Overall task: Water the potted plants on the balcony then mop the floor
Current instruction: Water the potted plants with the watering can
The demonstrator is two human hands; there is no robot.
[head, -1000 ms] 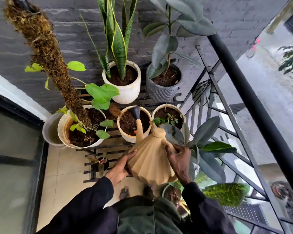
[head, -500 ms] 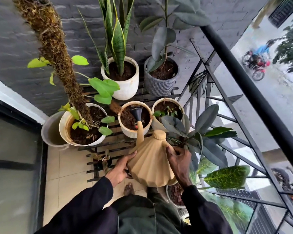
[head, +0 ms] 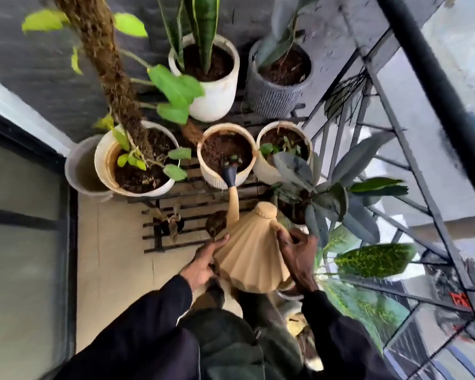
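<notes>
Both hands on the beige ribbed watering can (head: 250,259), held up btwn them, tilted fwd. L hand (head: 202,266) cups its lower left edge, thumb along the side, fingers tucked under. R hand (head: 299,256) wraps the upper right side, fingers curled over it nr the lid; handle itself hidden.

Spout runs up and away from the hands. Its dark nozzle (head: 229,175) sits over the near rim of the small cream pot (head: 209,178) straight ahead, which has dark soil + a tiny sprout. Can't tell if water's coming out, too blurred.

Ahead-left of L hand: big cream pot (head: 100,163) w/ a moss pole (head: 107,64) + green leaves, and a grey pot (head: 74,171) just beyond it to the left. Ahead of R hand: another cream pot (head: 262,171), partly behind rubber plant leaves (head: 340,198). Further back: white pot (head: 217,100) w/ snake plant, and a grey ribbed pot (head: 272,100) beside it. Pots sit on a dark slatted stand (head: 176,244). Black railing (head: 422,67) runs right of R hand.
</notes>
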